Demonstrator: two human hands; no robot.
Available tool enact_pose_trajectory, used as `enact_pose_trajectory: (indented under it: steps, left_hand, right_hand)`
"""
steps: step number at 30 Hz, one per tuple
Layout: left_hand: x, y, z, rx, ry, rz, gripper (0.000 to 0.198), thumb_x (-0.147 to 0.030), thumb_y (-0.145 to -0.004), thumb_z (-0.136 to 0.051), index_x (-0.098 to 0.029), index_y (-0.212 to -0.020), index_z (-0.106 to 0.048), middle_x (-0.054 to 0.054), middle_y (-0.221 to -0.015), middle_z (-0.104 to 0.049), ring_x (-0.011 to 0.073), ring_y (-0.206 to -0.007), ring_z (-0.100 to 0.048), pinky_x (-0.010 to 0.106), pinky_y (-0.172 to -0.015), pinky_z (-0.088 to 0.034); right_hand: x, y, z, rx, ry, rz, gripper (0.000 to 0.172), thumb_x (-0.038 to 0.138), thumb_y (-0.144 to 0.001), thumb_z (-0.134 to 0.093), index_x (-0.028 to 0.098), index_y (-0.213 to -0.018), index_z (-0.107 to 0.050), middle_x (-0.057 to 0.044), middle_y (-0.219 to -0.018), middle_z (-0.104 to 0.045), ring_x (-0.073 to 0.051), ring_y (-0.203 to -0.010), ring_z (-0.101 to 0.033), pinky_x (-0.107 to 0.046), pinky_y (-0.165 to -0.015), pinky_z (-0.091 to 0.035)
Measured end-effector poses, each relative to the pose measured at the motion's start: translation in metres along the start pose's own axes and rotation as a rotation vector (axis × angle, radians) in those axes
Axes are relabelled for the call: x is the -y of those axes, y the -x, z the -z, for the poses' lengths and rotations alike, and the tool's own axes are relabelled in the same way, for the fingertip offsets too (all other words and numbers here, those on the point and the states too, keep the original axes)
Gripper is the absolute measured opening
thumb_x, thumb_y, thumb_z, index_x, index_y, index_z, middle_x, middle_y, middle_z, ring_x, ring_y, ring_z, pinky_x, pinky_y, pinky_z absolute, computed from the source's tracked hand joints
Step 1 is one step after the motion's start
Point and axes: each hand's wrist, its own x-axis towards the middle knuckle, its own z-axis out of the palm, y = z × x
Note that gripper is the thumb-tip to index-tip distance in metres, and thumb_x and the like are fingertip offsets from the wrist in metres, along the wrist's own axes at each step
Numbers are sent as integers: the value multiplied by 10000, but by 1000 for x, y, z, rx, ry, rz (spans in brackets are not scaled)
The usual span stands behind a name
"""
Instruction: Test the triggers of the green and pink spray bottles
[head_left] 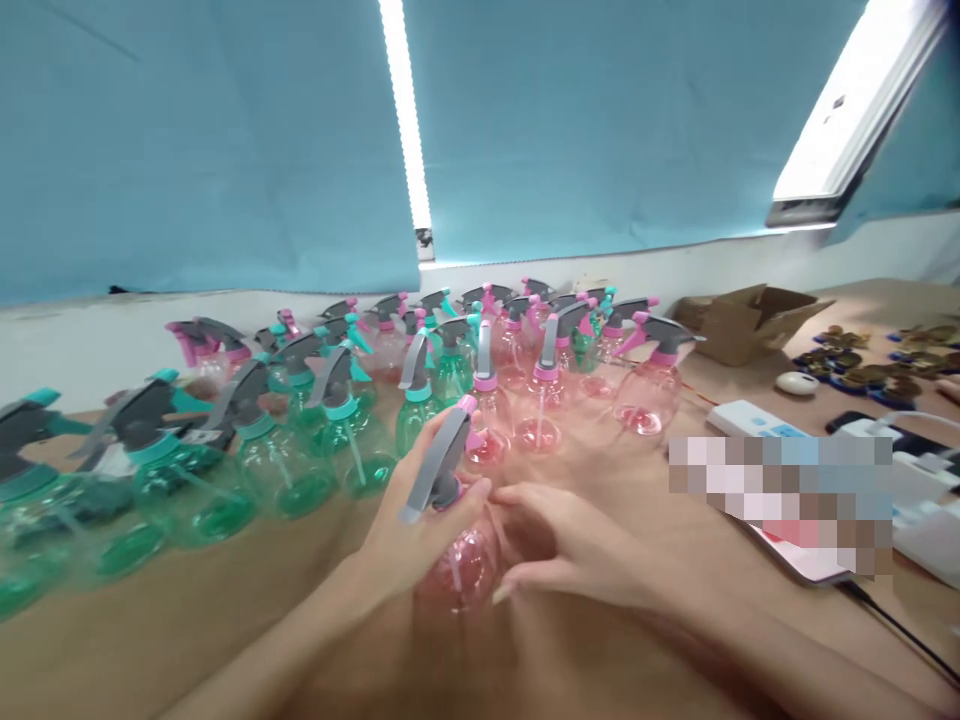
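A clear pink spray bottle [465, 570] with a grey and pink trigger head stands upright in front of me, slightly blurred. My left hand [427, 500] is closed around its neck, just under the head, with the thumb across the near side. On the bottle's right, my right hand [562, 545] curves in with thumb and fingers apart. Its fingertips are at the bottle's side; whether they press on it I cannot tell. Just behind stand two more pink spray bottles [491, 415], and a green spray bottle [356, 440] is to the left.
Several green and pink bottles fill the table's left and back. At right are an open cardboard box [742, 325], gold and blue round pieces [855, 370], a white computer mouse [797, 384], and a white power strip [750, 415] with cables. A blue curtain [225, 150] hangs behind.
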Motion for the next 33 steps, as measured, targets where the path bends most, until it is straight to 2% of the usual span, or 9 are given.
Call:
enact_pose_trajectory:
  steps: [3, 6, 8, 11, 14, 18, 21, 26, 33]
  left_hand:
    - [-6, -10, -23, 28, -13, -15, 531, -366, -868, -599, -298, -1363, -418, 43, -1043, -608, 180, -783, -598, 343, -695, -530]
    - [-15, -23, -53, 66, 23, -74, 560, -383, -869, -608, -258, -1370, -391, 81, -1145, -572, 226, -925, -595, 412, -810, -515]
    - [-21, -33, -74, 109, 61, -100, 556, -385, -861, -631, -238, -1345, -400, 88, -1155, -567, 249, -985, -590, 432, -852, -503]
    - [-32, -48, -101, 163, 113, -122, 567, -369, -850, -654, -230, -1336, -398, 112, -1256, -529, 285, -1092, -565, 456, -888, -496]
    - [-39, -59, -118, 194, 139, -107, 723, -365, -809, -701, -221, -1404, -317, 144, -1375, -448, 318, -1222, -494, 500, -972, -459]
    - [-26, -52, -123, 190, 99, -108, 697, -429, -851, -651, -254, -1410, -273, 130, -1478, -340, 315, -1376, -330, 557, -1111, -318]
    - [-1, -30, -120, 171, -56, -158, 547, -373, -917, -565, -249, -1379, -299, 115, -1403, -402, 279, -1346, -363, 548, -1135, -295]
    - [31, -2, -111, 336, -248, -182, 492, -135, -857, -537, -216, -1322, -396, 108, -1358, -439, 256, -1303, -423, 467, -1104, -386]
    - [33, -6, -115, 345, -416, -233, 396, -106, -841, -507, -181, -1230, -503, 117, -1244, -560, 273, -1175, -539, 487, -1008, -466]
  right_hand:
    - [21, 15, 15, -100, 9, -40, 692, 537, -710, -775, 259, -1291, -523, -58, -1226, -651, -272, -1104, -618, -405, -924, -501]
    - [31, 33, 23, -203, 118, -170, 568, 535, -712, -764, 263, -1169, -565, -53, -1087, -680, -289, -997, -660, -397, -805, -554]
    - [26, 43, 23, -319, 219, -215, 561, 532, -739, -726, 265, -1193, -532, -71, -1072, -669, -310, -991, -659, -422, -780, -562]
    - [6, 52, 21, -501, 396, -250, 648, 510, -763, -678, 271, -1312, -430, -99, -1169, -625, -354, -1099, -599, -526, -901, -499]
    - [-15, 59, 27, -556, 459, -281, 573, 457, -783, -635, 265, -1289, -446, -118, -1188, -612, -371, -1135, -564, -563, -955, -439]
    - [-34, 64, 50, -555, 421, -310, 488, 420, -815, -599, 243, -1248, -461, -131, -1157, -623, -344, -1065, -603, -491, -849, -502]
    - [-47, 59, 72, -594, 512, -333, 528, 476, -823, -586, 190, -1248, -459, -174, -1136, -635, -361, -1003, -629, -483, -781, -512]
    - [-69, 35, 99, -537, 709, -351, 585, 557, -788, -626, 150, -1194, -519, -196, -1087, -663, -405, -1078, -596, -499, -854, -473]
    - [-80, 12, 102, -485, 799, -405, 583, 487, -831, -614, 115, -1263, -492, -190, -1109, -666, -355, -1067, -608, -452, -900, -433]
